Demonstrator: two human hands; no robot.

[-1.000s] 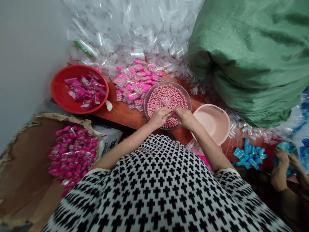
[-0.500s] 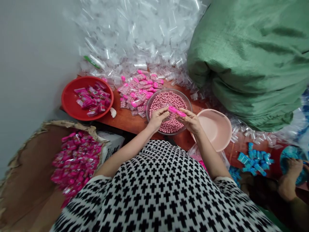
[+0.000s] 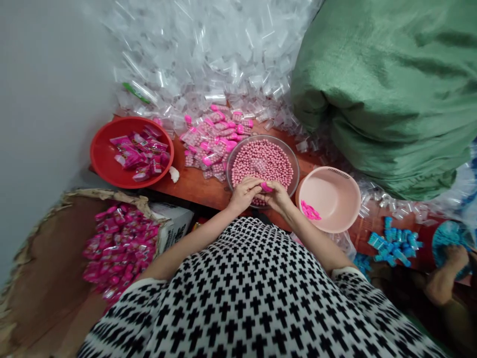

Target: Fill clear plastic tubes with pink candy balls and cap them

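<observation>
One pink piece (image 3: 266,187) sat between the fingertips of both hands, over the near side of the bowl (image 3: 296,169) of pink beads (image 3: 266,154). The right hand (image 3: 278,196) had thumb and fingers clamped on it from the right. The left hand (image 3: 243,195) met it from the left, fingers bunched; whether they gripped anything, I could not tell. More pink pieces (image 3: 310,210) lay in the peach basin (image 3: 341,199), beside the right forearm.
</observation>
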